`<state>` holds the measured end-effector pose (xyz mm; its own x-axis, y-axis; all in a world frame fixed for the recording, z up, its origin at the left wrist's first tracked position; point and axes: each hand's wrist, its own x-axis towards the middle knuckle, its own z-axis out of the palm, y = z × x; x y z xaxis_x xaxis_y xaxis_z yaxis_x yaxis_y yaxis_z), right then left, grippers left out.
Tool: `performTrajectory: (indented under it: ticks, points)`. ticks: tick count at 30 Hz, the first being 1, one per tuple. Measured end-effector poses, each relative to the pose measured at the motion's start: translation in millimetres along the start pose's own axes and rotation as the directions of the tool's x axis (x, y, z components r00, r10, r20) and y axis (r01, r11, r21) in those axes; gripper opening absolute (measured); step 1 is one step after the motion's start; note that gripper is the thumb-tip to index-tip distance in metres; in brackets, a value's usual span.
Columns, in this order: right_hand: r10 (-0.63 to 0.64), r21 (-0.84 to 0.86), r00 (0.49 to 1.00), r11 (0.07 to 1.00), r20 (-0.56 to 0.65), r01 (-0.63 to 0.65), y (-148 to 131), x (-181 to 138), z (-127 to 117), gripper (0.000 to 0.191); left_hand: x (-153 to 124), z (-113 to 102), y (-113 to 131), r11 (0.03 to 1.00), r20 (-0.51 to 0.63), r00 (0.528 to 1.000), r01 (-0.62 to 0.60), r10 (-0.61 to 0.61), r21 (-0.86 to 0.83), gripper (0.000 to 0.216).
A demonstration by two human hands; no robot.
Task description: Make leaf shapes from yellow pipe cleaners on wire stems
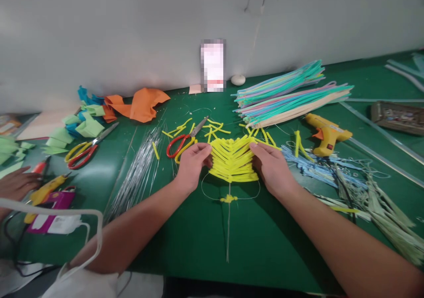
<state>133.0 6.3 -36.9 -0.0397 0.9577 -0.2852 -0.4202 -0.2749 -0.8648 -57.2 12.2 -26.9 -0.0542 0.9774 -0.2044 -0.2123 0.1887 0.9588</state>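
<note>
Between my two hands is a yellow pipe-cleaner leaf (233, 159), its strips slanting in rows from a middle rib. My left hand (194, 163) pinches its left edge, and my right hand (270, 165) pinches the right edge. A thin wire stem (228, 231) runs down from the leaf toward me. Near the top of the stem sits a small yellow knot (228, 198), with a fine wire loop curving up on both sides. Red-handled scissors (179, 145) lie just beyond my left hand, among short yellow pipe-cleaner pieces (215, 130).
Bundles of coloured pipe cleaners (291, 97) lie at the back right, near a yellow glue gun (327, 134). Thin wires (139, 170) are spread on the left. Farther left are more scissors (82, 152), orange cloth (142, 106) and another person's hand (20, 185). A phone (212, 66) leans on the wall.
</note>
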Motion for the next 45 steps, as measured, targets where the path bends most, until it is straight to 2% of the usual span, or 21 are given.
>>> performTrajectory:
  ticks: [8, 16, 22, 32, 40, 45]
  points:
    - [0.019, -0.077, 1.000, 0.997, 0.007, -0.018, -1.1, -0.1, 0.1, 0.028, 1.1, -1.2, -1.3, 1.000, -0.004, 1.000, 0.002, -0.002, 0.000, 0.022]
    - [0.027, -0.067, 0.999, 0.997, 0.031, -0.025, 0.0, -0.7, -0.2, 0.025, 3.4, -3.9, -0.8, 0.998, -0.013, 0.999, -0.037, 0.038, 0.056, 0.020]
    - [0.004, -0.033, 1.000, 0.999, -0.006, -0.004, 0.3, -0.4, 0.1, 0.030, 2.1, -1.9, 1.0, 0.997, 0.017, 1.000, 0.005, -0.004, -0.080, 0.025]
    - [0.011, 0.015, 0.999, 1.000, -0.046, -0.010, -2.8, -1.8, 2.8, 0.024, -0.1, -3.3, -3.3, 0.996, 0.047, 0.996, -0.073, 0.070, 0.054, 0.016]
    - [0.044, -0.030, 0.999, 0.999, -0.001, -0.044, -2.4, 0.8, -0.5, 0.029, 1.0, -4.6, -6.5, 0.993, 0.054, 0.992, -0.115, 0.115, 0.012, 0.020]
    - [0.061, 0.016, 0.997, 0.998, -0.053, -0.061, -6.8, -1.0, 3.3, 0.026, -0.5, -8.0, -7.0, 0.987, 0.120, 0.980, -0.156, 0.158, -0.025, 0.020]
